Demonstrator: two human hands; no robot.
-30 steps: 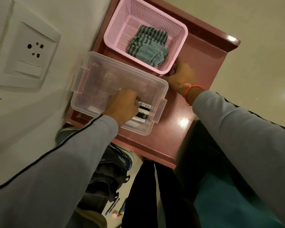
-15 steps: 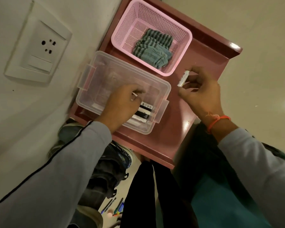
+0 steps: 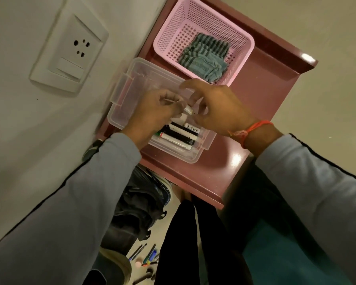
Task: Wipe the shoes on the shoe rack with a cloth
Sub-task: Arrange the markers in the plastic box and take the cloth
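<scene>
Clear plastic box (image 3: 132, 95), lidless, side latches out, standing on the reddish-brown top of the shoe rack (image 3: 261, 103) close against the wall; inside it, at the near end, several black and white markers (image 3: 179, 136) lying side by side. Pink perforated basket (image 3: 206, 27) just beyond the box, touching or nearly touching its far rim, holding a folded grey-and-teal striped cloth (image 3: 206, 58). Both hands meet over the box and cover much of its middle: the left hand (image 3: 154, 112), fingers curled, and the right hand (image 3: 218, 108), fingers bent, together pinch a small whitish object (image 3: 187, 109), too hidden to identify. Orange thread band (image 3: 253, 128) on the right wrist; grey sleeves (image 3: 86, 202) with a dark seam line on both arms, the left forearm blocking the box's near left corner and part of the space below. Shoes (image 3: 140, 202), dark grey, on a lower level beneath the rack's front edge, partly screened by the left sleeve. White wall socket and switch plate (image 3: 70, 52) on the wall to the left. Pens and small items (image 3: 146, 258) scattered on the floor below. Glossy highlights on the rack top near the right wrist.
</scene>
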